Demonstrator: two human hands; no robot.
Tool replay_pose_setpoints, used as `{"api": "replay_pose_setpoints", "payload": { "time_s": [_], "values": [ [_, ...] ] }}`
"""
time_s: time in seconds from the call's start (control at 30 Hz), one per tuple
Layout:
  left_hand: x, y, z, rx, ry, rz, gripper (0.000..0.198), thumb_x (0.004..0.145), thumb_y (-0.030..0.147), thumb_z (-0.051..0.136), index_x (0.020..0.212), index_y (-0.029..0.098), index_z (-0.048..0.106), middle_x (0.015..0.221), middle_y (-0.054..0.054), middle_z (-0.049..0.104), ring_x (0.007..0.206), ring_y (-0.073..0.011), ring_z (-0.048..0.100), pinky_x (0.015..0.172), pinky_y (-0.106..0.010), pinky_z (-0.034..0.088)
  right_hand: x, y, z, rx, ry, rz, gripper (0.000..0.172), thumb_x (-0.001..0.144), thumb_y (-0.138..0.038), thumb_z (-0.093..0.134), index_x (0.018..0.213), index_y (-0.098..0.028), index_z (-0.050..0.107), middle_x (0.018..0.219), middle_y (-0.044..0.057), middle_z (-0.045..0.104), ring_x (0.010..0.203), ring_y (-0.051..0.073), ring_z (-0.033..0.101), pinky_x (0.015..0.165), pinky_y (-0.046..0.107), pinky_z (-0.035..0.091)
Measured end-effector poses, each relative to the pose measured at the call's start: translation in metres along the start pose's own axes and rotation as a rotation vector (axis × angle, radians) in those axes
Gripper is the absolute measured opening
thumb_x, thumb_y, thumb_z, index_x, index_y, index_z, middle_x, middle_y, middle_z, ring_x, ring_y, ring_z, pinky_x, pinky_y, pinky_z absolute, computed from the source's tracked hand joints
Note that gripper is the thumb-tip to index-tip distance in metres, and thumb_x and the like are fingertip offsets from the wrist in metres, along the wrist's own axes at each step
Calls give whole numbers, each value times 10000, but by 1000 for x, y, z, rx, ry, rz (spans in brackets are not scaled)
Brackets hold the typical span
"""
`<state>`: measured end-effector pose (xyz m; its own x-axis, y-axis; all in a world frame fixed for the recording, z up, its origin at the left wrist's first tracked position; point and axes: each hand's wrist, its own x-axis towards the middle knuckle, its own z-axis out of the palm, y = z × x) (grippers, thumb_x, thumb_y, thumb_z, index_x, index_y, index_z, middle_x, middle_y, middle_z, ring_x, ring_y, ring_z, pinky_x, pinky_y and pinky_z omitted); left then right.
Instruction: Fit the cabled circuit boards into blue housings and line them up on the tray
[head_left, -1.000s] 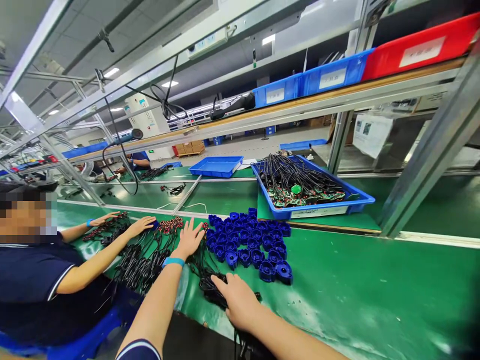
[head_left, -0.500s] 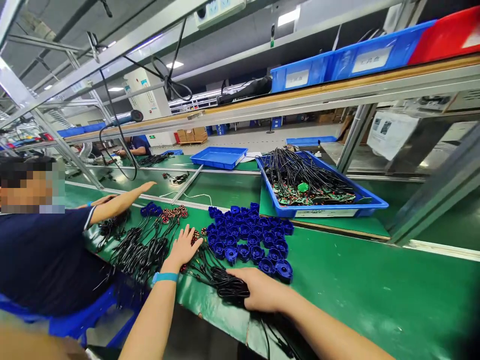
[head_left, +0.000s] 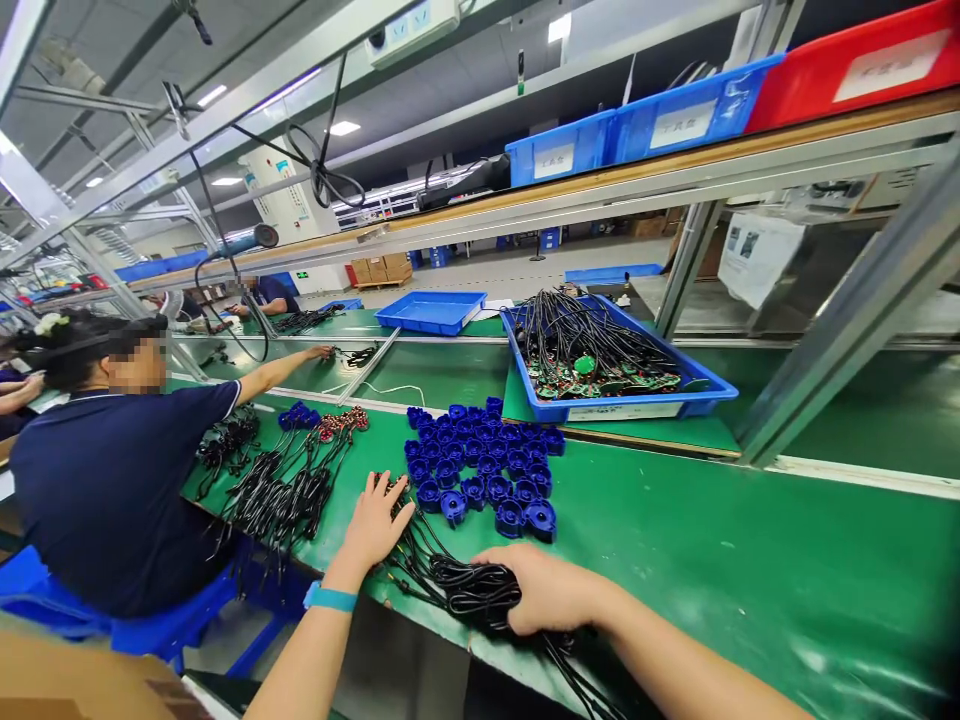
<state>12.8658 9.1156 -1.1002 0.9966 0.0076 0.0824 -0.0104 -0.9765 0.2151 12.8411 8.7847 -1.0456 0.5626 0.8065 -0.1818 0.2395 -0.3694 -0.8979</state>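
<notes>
Black cables [head_left: 476,590] lie in a looped bundle along the table's [head_left: 675,560] front edge. Your right hand [head_left: 551,590] is clamped round the loops; your left hand [head_left: 375,520] covers the bundle's far ends, and you cannot tell whether its fingers grip them. So far the bundle looks gathered, with no tie visible. Just beyond, blue plastic cups [head_left: 490,465] stand grouped, none visibly joined to a cable. More waits unsorted, it seems: a blue tray [head_left: 697,405] near the table's back edge is heaped with wired circuit boards.
</notes>
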Motion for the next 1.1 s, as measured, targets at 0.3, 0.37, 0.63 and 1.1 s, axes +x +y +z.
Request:
{"api": "replay_pose_setpoints", "payload": {
  "time_s": [0.3,0.37,0.63,1.1],
  "values": [
    [-33,63,28,15,127,-147,525,981,533,405,1392,269,595,1558,-118,448,1519,-391,216,1130,-595,345,-71,21,-7,143,68,65,698,550,-148,668,1243,-238,681,1085,-16,716,930,196,645,786,240,499],
    [-40,83,32,26,145,-179,511,986,517,394,1374,267,614,1548,-122,461,1509,-401,240,1123,-617,342,-90,26,-13,178,74,63,654,551,-150,678,1200,-227,699,1042,-21,723,927,200,648,785,243,502],
    [-73,155,57,21,192,-227,471,947,525,453,1249,273,712,1445,-116,577,1463,-411,337,1133,-639,317,-171,56,-46,264,147,169,692,532,-213,772,1219,-193,689,1095,8,733,1025,247,653,895,304,509],
    [-84,260,52,36,59,-192,564,970,550,419,1376,207,608,1532,-163,471,1481,-407,295,1152,-638,261,-250,79,-83,279,237,173,736,556,-151,694,1290,-172,641,1182,40,719,1087,268,637,980,359,499]
  ]
}}
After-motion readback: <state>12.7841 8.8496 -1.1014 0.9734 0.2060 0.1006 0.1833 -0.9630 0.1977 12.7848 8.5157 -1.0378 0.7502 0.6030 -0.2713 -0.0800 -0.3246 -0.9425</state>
